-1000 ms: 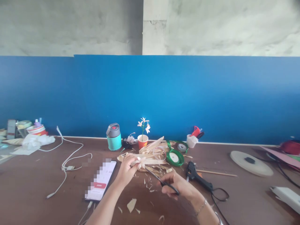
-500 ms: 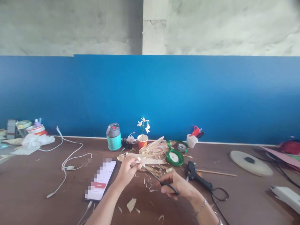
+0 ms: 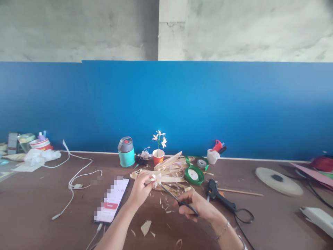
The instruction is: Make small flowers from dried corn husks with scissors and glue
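Note:
Between the thumb and fingers of my left hand (image 3: 142, 189) is a small white flower-like piece (image 3: 157, 179). My right hand (image 3: 191, 205) grips black-handled scissors (image 3: 170, 193), whose blades point up and left to the white piece. Whether the blade tips are apart is too small to tell. Behind my hands lies a pile of pale dried husks (image 3: 171, 166). Small pale scraps (image 3: 146, 227) are scattered on the table in front of them.
A phone (image 3: 111, 205) lies left of my left arm. Behind stand a teal flask (image 3: 126, 154) and a red cup (image 3: 158, 159) with white flowers. Green ribbon (image 3: 194, 174), a black glue gun (image 3: 221, 197), a stick (image 3: 241, 191) and a round disc (image 3: 279, 181) are to the right.
The white piece has turned slightly in my left fingers. Both hands stay in almost the same place.

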Tool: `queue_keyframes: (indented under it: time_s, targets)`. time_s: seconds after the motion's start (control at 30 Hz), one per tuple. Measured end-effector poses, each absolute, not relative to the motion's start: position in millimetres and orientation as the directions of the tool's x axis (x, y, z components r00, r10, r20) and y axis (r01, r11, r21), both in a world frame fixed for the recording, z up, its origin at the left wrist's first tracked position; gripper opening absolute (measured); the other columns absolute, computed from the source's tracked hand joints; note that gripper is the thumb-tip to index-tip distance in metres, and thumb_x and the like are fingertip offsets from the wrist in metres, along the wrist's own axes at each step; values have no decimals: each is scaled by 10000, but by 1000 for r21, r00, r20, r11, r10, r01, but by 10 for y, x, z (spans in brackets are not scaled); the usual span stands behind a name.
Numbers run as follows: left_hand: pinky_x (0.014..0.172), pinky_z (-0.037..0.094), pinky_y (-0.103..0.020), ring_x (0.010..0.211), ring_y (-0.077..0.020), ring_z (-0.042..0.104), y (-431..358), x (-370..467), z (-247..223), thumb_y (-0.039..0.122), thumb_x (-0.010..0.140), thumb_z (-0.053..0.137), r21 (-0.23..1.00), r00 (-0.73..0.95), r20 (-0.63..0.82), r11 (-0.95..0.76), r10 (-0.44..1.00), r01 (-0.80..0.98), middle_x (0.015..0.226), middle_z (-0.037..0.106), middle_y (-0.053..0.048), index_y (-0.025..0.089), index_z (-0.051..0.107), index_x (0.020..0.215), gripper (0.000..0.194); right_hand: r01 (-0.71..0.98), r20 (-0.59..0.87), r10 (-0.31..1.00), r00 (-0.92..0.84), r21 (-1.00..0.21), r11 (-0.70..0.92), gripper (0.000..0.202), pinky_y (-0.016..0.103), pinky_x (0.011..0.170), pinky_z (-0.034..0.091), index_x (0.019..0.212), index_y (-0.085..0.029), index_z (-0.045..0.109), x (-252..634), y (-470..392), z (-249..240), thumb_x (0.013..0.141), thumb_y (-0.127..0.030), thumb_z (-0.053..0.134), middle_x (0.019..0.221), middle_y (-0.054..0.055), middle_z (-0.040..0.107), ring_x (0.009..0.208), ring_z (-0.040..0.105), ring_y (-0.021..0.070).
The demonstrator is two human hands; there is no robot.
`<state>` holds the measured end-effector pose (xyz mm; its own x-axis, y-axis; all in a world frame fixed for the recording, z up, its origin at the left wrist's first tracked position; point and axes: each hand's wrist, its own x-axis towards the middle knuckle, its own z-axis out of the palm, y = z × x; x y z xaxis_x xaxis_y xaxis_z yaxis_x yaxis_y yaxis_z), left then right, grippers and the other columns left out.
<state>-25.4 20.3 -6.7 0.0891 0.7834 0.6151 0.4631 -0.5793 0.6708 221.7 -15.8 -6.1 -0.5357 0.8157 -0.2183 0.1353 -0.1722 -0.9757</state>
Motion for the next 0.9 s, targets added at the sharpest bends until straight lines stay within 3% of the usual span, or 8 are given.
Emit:
queue_keyframes:
  time_s: [0.9]
  targets:
    - [761, 467, -325, 813, -214, 601, 216, -269, -101, 151, 728, 604, 649, 94, 615, -570, 783, 504, 788, 663, -31, 207, 647, 718, 71, 104, -202, 819, -537, -979, -174, 425, 151, 303, 215, 800, -78, 675, 2177, -186, 16, 564, -403, 817, 490, -38, 527, 327, 390, 24]
